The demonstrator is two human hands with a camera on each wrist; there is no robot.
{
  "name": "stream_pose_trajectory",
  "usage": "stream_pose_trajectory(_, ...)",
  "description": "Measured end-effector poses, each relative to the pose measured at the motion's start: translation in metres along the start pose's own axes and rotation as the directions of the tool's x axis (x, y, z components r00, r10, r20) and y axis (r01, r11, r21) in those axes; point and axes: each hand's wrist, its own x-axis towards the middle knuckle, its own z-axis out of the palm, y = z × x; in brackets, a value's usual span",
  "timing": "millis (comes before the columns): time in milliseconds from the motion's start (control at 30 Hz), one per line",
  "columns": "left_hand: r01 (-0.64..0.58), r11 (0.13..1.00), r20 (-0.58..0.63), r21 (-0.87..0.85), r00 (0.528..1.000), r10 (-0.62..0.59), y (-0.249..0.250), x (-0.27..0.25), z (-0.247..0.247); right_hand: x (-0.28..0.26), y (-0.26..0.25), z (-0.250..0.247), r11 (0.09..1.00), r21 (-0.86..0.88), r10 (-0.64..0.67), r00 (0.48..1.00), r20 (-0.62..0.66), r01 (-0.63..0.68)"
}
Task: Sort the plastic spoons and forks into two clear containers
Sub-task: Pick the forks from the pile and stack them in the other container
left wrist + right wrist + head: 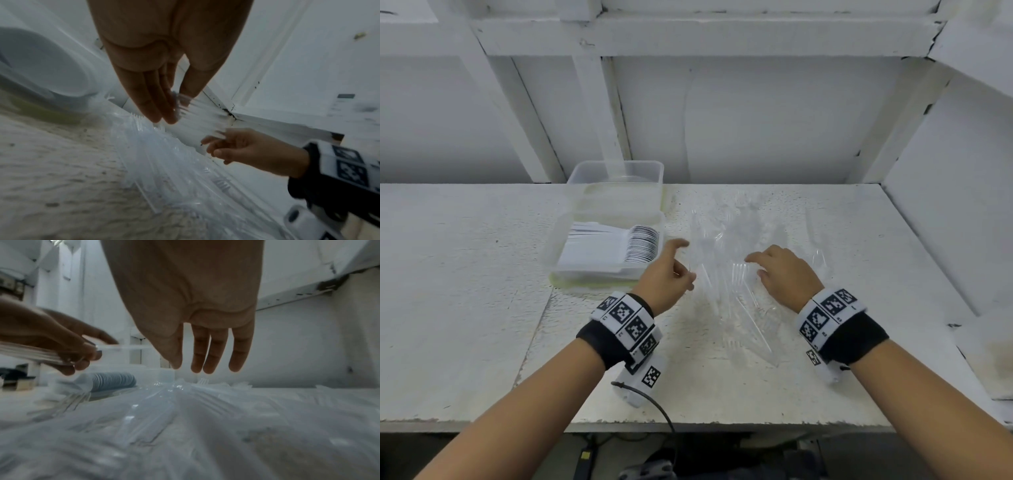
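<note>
Head view is showing the left hand (666, 274) at frame centre gripping a bundle of clear forks (37, 353), beside the spoon-filled container (606, 246). The right hand (780, 270), fingers relaxed and holding nothing, is hovering over the loose forks (739, 294) lying centre-right on the table (465, 291).

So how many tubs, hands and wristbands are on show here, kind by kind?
Clear containers: 2, the near container holding spoons and the far container
Hands: 2, left hand and right hand
Wristbands: 2, left wristband and right wristband
Total: 6; the loose forks are uncountable.

Clear forks (736, 294) heaped beside containers (613, 226)
</note>
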Motion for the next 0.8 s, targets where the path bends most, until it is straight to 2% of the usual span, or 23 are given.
stream_pose_trajectory(100,-0.063,0.996,0.038,0.07,0.997,0.061,0.003,-0.001,-0.002,0.016,-0.007,0.003,0.976,-0.206,-0.051,0.995,0.085,0.068)
stream_pose_trajectory(167,-0.046,0.995,0.056,0.088,0.998,0.041,0.002,0.0,-0.004,0.025,-0.01,0.005,0.947,-0.3,-0.078,0.987,0.142,0.118)
stream_pose_trajectory(300,0.047,0.996,0.104,-0.071,0.994,-0.039,0.002,-0.002,-0.01,0.034,-0.007,0.004,0.917,-0.322,-0.207,0.972,0.116,0.234)
stream_pose_trajectory(367,0.063,0.99,0.123,-0.122,0.991,-0.048,0.002,-0.003,-0.014,0.032,-0.003,0.002,0.945,-0.201,-0.261,0.965,0.018,0.26)
stream_pose_trajectory(433,0.058,0.99,0.111,-0.129,0.993,-0.043,0.002,-0.004,-0.017,0.026,-0.002,-0.006,0.96,0.028,-0.272,0.948,-0.163,0.28)
stream_pose_trajectory(500,0.044,0.992,0.094,-0.12,0.995,-0.033,0.001,-0.003,-0.018,0.021,-0.003,-0.02,0.912,0.278,-0.208,0.923,-0.324,0.303)
stream_pose_trajectory(600,0.021,0.994,0.081,-0.103,0.997,-0.012,0.003,0.0,-0.018,0.009,-0.009,-0.044,0.83,0.439,-0.076,0.848,-0.524,0.346)
stream_pose_trajectory(700,-0.064,0.996,0.032,0.063,0.998,0.062,0.006,0.002,-0.014,-0.002,-0.016,-0.058,0.781,0.492,-0.051,0.825,-0.563,0.384)
stream_pose_trajectory(800,-0.193,0.925,0.005,0.327,0.979,0.203,0.007,0.008,-0.008,-0.012,-0.02,-0.059,0.774,0.487,-0.099,0.838,-0.537,0.404)
